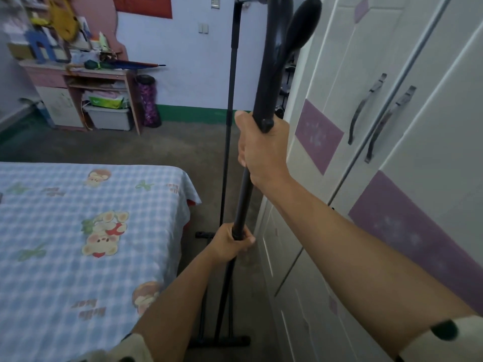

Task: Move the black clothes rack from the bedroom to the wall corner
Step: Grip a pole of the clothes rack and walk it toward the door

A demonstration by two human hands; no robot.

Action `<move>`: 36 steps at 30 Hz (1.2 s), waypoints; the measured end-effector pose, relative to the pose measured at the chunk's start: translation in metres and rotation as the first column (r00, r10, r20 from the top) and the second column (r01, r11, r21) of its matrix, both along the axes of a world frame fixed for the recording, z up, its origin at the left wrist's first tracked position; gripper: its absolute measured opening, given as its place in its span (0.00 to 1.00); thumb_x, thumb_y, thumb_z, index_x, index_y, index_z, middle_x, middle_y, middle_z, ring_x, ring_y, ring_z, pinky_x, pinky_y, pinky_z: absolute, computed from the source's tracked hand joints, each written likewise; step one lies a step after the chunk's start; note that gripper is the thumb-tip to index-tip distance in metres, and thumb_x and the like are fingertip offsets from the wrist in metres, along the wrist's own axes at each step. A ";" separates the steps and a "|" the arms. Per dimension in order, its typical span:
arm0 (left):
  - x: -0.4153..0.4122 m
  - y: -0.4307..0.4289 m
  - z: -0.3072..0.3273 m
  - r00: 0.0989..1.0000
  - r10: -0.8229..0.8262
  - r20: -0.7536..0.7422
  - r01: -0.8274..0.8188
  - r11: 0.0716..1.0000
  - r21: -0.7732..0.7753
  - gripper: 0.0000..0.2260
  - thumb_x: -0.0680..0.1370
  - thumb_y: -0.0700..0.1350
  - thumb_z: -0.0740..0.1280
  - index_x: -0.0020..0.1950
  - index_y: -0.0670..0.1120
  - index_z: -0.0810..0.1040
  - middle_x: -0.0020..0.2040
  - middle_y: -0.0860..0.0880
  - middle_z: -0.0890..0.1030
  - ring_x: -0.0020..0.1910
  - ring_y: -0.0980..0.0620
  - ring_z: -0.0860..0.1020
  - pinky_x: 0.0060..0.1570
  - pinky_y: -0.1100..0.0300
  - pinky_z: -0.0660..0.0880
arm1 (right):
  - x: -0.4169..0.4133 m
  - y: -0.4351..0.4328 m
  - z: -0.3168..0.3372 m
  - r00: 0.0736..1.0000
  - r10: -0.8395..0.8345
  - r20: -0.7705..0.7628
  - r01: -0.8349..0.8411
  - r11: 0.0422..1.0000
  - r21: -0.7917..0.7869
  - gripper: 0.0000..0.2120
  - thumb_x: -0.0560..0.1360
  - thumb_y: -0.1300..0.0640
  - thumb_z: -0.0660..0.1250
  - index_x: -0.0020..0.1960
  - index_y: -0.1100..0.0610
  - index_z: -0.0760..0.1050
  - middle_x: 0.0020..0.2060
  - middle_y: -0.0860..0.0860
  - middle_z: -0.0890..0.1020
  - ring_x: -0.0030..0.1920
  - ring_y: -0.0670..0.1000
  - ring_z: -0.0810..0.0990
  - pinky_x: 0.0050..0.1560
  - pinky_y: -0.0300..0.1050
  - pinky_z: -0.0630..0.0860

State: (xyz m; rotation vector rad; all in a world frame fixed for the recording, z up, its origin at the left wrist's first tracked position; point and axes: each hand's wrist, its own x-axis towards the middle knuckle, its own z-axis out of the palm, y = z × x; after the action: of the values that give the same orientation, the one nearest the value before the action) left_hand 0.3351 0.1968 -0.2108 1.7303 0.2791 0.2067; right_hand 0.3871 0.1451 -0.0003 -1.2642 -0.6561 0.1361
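The black clothes rack (266, 74) stands upright in the narrow aisle between the bed and the wardrobe. Its near post runs from the top of the view down to a black foot bar (219, 340) on the floor. A second thin post (230, 100) stands farther back. My right hand (261, 150) is wrapped around the near post at mid height, just under a joint. My left hand (232, 239) grips the same post lower down. A black padded hook end (303, 24) juts out near the top.
A bed (78, 231) with a blue checked cartoon sheet fills the left. White and purple wardrobe doors (379, 152) line the right, close to the rack. A pink desk (86, 82) with clutter and an umbrella stands at the far wall, with bare grey floor (170, 147) before it.
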 end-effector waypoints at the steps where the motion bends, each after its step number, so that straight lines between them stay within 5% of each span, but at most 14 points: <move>1: 0.011 0.008 0.000 1.000 0.001 -0.003 -0.001 1.000 0.004 0.06 0.73 0.37 0.71 0.38 0.39 0.76 0.32 0.47 0.77 0.32 0.56 0.76 0.36 0.64 0.75 | 0.011 0.008 -0.001 1.000 0.004 0.003 -0.004 1.000 0.000 0.15 0.76 0.64 0.65 0.33 0.59 0.65 0.25 0.54 0.62 0.23 0.51 0.59 0.25 0.42 0.59; 13: 0.127 0.093 -0.002 0.999 0.018 -0.037 -0.018 1.000 -0.002 0.06 0.73 0.39 0.71 0.41 0.36 0.78 0.33 0.52 0.79 0.34 0.60 0.79 0.37 0.71 0.74 | 0.131 0.095 -0.007 0.999 0.039 0.026 -0.040 0.999 0.008 0.15 0.75 0.64 0.65 0.32 0.58 0.64 0.23 0.53 0.63 0.21 0.48 0.62 0.24 0.40 0.62; 28: 0.270 0.231 0.001 1.000 -0.014 -0.024 0.015 0.998 0.055 0.07 0.72 0.36 0.70 0.41 0.31 0.77 0.36 0.41 0.78 0.38 0.49 0.77 0.43 0.56 0.76 | 0.268 0.231 -0.005 0.999 -0.040 0.022 0.040 0.999 0.004 0.11 0.76 0.64 0.65 0.36 0.61 0.67 0.25 0.54 0.63 0.24 0.52 0.61 0.27 0.46 0.60; 36: 0.350 0.292 0.002 0.997 -0.070 -0.044 0.073 0.995 0.062 0.07 0.72 0.37 0.71 0.40 0.33 0.78 0.36 0.42 0.78 0.37 0.51 0.76 0.43 0.57 0.74 | 0.347 0.292 -0.008 0.996 -0.093 0.004 0.093 0.995 0.031 0.19 0.76 0.64 0.65 0.31 0.56 0.59 0.24 0.53 0.60 0.22 0.52 0.60 0.25 0.42 0.58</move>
State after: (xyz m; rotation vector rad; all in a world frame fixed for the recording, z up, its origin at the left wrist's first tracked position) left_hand 0.6847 0.4883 -0.2092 1.8060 0.2425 0.1288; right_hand 0.7339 0.4368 -0.0079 -1.2638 -0.6010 0.0454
